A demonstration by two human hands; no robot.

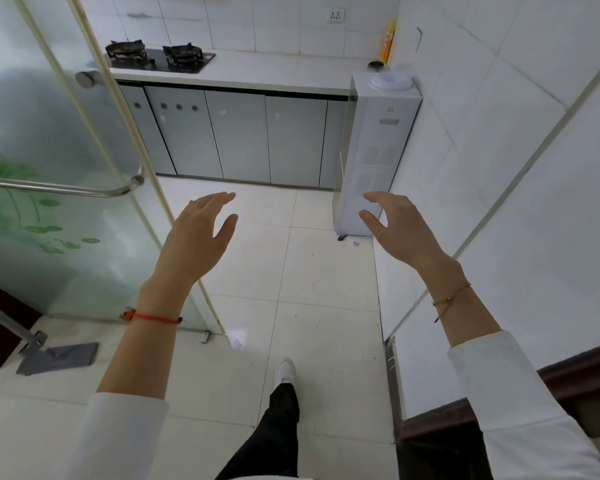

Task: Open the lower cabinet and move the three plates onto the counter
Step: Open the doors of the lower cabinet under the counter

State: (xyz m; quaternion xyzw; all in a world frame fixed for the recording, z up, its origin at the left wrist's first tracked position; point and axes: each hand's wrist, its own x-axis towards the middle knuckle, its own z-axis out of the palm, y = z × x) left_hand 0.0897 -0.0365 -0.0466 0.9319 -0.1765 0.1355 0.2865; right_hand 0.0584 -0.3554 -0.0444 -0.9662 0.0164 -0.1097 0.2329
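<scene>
The lower cabinet (238, 135) runs along the far wall under the white counter (274, 72); its grey doors are all closed. No plates are in sight. My left hand (196, 237) is raised in front of me over the tiled floor, fingers apart and holding nothing. My right hand (395, 225) is raised at the same height, in front of the water dispenser, also spread and holding nothing. Both hands are well short of the cabinet.
A black gas hob (160, 57) sits at the counter's left end. A yellow bottle (388, 41) stands in the far right corner. A white water dispenser (371, 150) stands at the cabinet's right end. A frosted glass door (66, 168) with a metal handle stands open at my left. A mop head (58, 358) lies on the floor.
</scene>
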